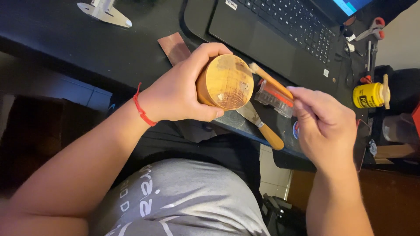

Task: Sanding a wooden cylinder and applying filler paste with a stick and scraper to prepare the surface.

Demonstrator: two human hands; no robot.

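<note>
1. The left hand [177,94] is wrapped around a round wooden block [224,81]. The fingers and thumb are clamped on its side, and its flat end faces up toward the person, likely so that face is easy to reach.
2. The right hand [326,124] is just to the right of the block. Its fingers are pinched together on a small brush with a wooden handle [271,81]. The pale tip of the brush touches the top right edge of the block's flat end.
3. Under the block lies a flat knife with a wooden handle [261,126]. It rests on the edge of the black desk [65,35], within easy reach.
4. Just right of the block, behind the brush, sits a small clear box with something red in it [274,98].
5. Left of the block and a bit farther lies a brown strip [174,47].
6. Farther right of the block stands a yellow tin [368,95] with a stick across its top.
7. Beyond the block sits an open black laptop [280,39].
8. Far right of the block, past the laptop, lie scissors with red handles [372,29].
</note>
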